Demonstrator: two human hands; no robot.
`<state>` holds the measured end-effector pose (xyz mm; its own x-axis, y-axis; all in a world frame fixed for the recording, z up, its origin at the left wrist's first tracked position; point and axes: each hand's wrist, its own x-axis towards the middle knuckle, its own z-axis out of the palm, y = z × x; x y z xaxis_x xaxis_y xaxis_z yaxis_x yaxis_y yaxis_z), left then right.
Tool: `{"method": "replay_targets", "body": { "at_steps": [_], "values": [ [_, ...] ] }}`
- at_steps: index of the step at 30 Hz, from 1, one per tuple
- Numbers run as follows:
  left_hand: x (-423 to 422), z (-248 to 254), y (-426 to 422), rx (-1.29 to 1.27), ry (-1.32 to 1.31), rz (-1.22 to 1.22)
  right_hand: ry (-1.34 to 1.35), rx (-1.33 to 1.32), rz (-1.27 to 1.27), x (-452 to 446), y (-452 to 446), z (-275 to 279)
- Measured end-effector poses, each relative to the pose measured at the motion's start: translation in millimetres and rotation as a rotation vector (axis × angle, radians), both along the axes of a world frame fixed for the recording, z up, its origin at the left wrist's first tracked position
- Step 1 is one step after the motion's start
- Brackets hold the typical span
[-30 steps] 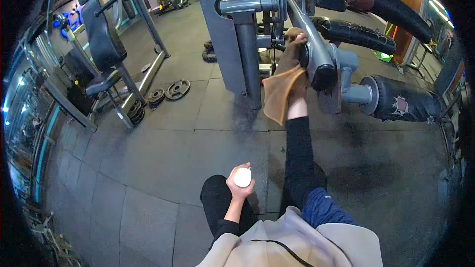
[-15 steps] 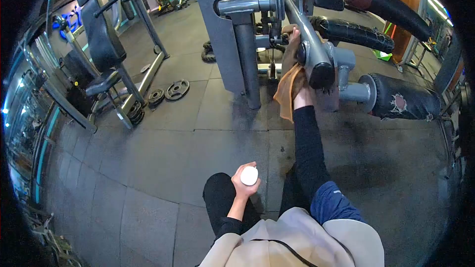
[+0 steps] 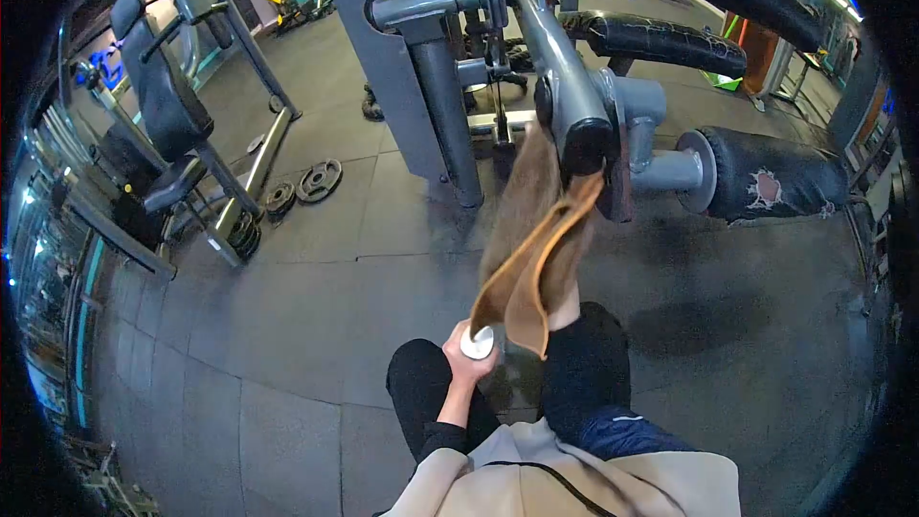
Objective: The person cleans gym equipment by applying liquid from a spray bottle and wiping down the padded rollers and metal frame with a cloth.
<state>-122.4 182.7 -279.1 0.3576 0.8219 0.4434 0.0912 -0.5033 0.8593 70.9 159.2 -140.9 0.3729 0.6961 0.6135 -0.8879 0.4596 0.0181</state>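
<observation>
My left hand [image 3: 457,352] is wrapped around a white-topped container [image 3: 477,343], held upright over my left thigh; its body is mostly hidden by my fingers. A brown cloth [image 3: 522,206] with orange edges hangs from beside the grey machine tube [image 3: 565,67] down to just above the container. Behind the cloth, only the wrist side of my right hand [image 3: 567,311] shows. Its fingers are covered by the cloth it holds. The tube's black end cap [image 3: 588,146] is right at the cloth's upper part.
To the right, a torn black roller pad [image 3: 766,177] juts from the machine, with more pads above. A grey upright plate [image 3: 383,67] stands left of the tube. Weight plates [image 3: 319,181] lie on the floor near a seated machine [image 3: 163,96].
My right hand has drawn back from the tube towards my body, pulling the cloth down and spreading it out. My left hand stays over my thigh with the container. The view has shifted slightly.
</observation>
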Motion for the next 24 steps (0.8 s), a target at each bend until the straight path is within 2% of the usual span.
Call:
{"method": "replay_targets", "body": {
  "at_steps": [2,3,4,6,7,8,10,12,13,14,16,24],
  "values": [
    [1,4,0,-0.031,-0.011,-0.003,-0.033,-0.018,-0.025,2,2,0],
    [0,3,1,-0.005,-0.028,-0.025,0.053,-0.327,-0.199,-8,-8,-4],
    [1,2,0,0.018,-0.044,-0.053,0.059,-0.328,-0.208,-7,-7,-11],
    [0,2,-4,-0.02,-0.077,-0.11,0.001,-0.647,-0.228,-4,1,-34],
    [-1,6,-6,-0.03,-0.109,-0.141,-0.072,-0.92,-0.35,-4,8,-34],
    [-2,8,-8,-0.04,-0.145,-0.158,-0.071,-0.998,-0.449,-2,22,-36],
    [-5,7,-13,0.0,-0.153,-0.153,-0.05,-0.991,-0.64,20,65,-57],
    [-6,12,-16,0.055,-0.153,-0.187,0.098,-0.92,-0.61,40,97,-24],
    [-7,10,-18,0.054,-0.167,-0.192,0.058,-0.907,-0.87,63,141,-35],
    [-6,11,-19,0.067,-0.168,-0.192,0.021,-0.88,-1.13,66,162,-21],
    [-8,10,-25,0.002,-0.176,-0.162,0.029,-0.853,-1.103,63,165,-18],
    [-9,15,-24,0.116,-0.092,-0.197,0.028,-0.753,-0.942,27,200,-6]
  ]
}}
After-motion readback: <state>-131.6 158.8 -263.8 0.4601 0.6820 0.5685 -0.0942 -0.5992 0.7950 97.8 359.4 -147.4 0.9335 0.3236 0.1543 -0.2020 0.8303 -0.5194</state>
